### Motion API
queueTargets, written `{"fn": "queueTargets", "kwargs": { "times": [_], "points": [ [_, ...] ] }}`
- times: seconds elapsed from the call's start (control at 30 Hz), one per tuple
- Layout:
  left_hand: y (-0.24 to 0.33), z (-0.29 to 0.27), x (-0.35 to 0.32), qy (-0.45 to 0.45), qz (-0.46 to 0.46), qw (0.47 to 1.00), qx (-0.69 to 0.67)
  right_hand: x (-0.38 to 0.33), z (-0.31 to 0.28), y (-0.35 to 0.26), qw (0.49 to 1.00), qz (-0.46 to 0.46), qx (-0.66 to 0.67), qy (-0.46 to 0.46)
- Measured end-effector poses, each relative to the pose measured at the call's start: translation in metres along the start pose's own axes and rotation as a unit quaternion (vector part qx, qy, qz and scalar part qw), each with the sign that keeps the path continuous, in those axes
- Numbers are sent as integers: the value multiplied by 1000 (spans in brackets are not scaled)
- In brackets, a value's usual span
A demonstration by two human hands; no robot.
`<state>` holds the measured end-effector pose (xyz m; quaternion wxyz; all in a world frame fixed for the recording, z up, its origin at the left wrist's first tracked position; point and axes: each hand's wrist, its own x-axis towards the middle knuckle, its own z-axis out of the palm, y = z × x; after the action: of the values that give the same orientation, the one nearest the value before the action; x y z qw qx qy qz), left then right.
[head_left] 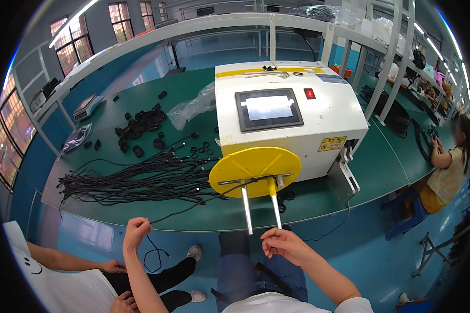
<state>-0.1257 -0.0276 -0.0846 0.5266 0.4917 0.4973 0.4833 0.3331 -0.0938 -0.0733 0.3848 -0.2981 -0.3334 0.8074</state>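
My left hand (137,232) pinches a black cable (193,205) beyond the table's front edge. One stretch of the cable runs up to the yellow round plate (255,166) of the winding machine (292,117) and crosses between its two metal rods (247,214). Its loose end dangles in a loop below my left hand. Close by the tip of the right-hand rod, my right hand (284,246) is open with its fingers loosely bent and nothing visible in them. Whether its fingertips touch the rod, I cannot tell.
A large bundle of black cables (136,182) lies left of the machine on the green table (193,223). Behind it are a pile of black ties (143,122) and a clear plastic bag (193,108). One person (62,281) sits at my left; another (449,167) works far right.
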Motion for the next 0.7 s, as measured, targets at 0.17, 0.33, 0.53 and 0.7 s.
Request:
{"fn": "queueTargets", "kwargs": {
  "times": [0.17,0.33,0.53,0.7],
  "points": [
    [-2,5,2,-14,-7,1000,24,-1,0,1,1000,4,-1,17],
    [0,6,-1,-9,-22,999,46,-1,2,5,1000,5,5,23],
    [6,10,-1,-114,-40,988,93,35,21,21,991,-6,-136,-1],
    [-9,15,-20,-175,-101,978,56,123,101,33,990,-86,-113,-25]
  ]
}}
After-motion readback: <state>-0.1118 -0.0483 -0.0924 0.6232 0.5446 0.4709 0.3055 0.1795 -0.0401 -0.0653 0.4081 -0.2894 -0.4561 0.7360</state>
